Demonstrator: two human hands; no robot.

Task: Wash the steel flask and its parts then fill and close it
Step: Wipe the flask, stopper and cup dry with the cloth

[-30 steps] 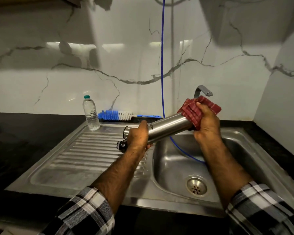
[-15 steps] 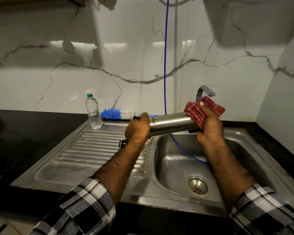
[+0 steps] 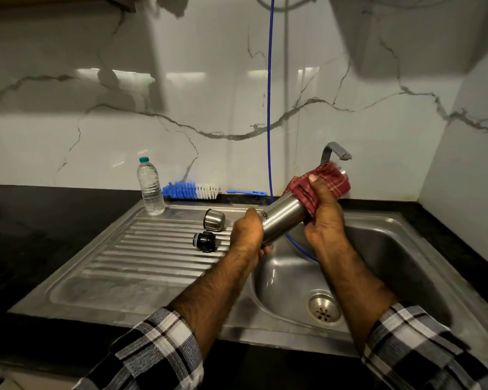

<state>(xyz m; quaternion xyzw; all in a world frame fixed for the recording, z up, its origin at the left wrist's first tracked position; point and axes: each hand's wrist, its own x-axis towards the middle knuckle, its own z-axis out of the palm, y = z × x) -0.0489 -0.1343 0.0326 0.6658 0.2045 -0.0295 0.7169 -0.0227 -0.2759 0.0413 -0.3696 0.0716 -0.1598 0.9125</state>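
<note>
Left hand [image 3: 247,230]: gripped tilted steel flask [image 3: 282,219] at lower end.
Right hand [image 3: 323,213]: clutched red cloth [image 3: 326,182] around upper end.
Drainboard [image 3: 141,263]: held steel cup [image 3: 214,220], black stopper [image 3: 204,241].

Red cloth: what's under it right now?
The upper end of the flask, wrapped by the cloth in the right hand. Its mouth is covered, so unseen.

— Hands? Left hand [image 3: 247,230] gripping the lower end of a tilted flask [image 3: 282,220]; right hand [image 3: 323,218] wrapping a red cloth [image 3: 326,181] round the upper end, above the sink [image 3: 383,249].

— Nearby? On the drainboard [image 3: 141,257]: cup [image 3: 214,219], stopper [image 3: 204,241], bottle [image 3: 150,187]. Behind: brush [image 3: 193,190], tap [image 3: 334,150].
</note>
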